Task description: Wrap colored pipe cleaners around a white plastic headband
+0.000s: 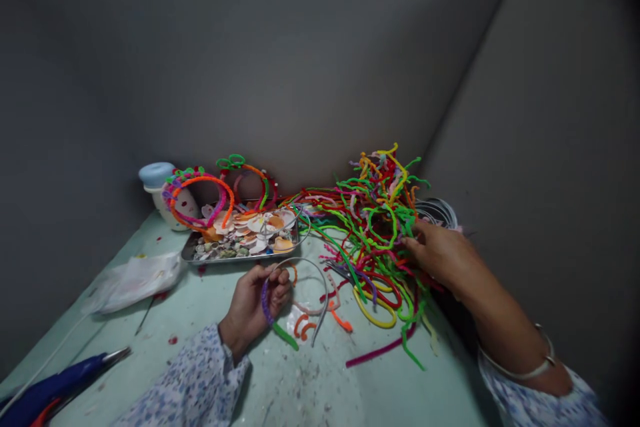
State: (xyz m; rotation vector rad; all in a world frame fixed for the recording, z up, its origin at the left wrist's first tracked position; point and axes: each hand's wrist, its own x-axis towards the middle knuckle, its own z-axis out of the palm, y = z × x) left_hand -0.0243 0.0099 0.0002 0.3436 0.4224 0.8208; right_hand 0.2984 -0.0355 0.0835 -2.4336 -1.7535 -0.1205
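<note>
A thin metal headband [325,280] is held upright over the table by my left hand [263,297], whose fingers are closed round its left side. Purple fuzzy wire covers that side, and a green piece [285,335] covers its lower end; the right side is bare metal. My right hand [440,255] reaches into the right edge of a tangled pile of coloured pipe cleaners [350,213]. Its thumb and fingers are pressed together at some green and purple strands; what exactly they grip is too small to tell.
A metal tray [240,260] of shells stands behind my left hand, with decorated headbands [203,180] on it. A blue-lidded jar [173,203], a plastic bag [137,283] and a blue-handled tool [70,377] are at left. Yellow-handled scissors [373,317] lie by the pile.
</note>
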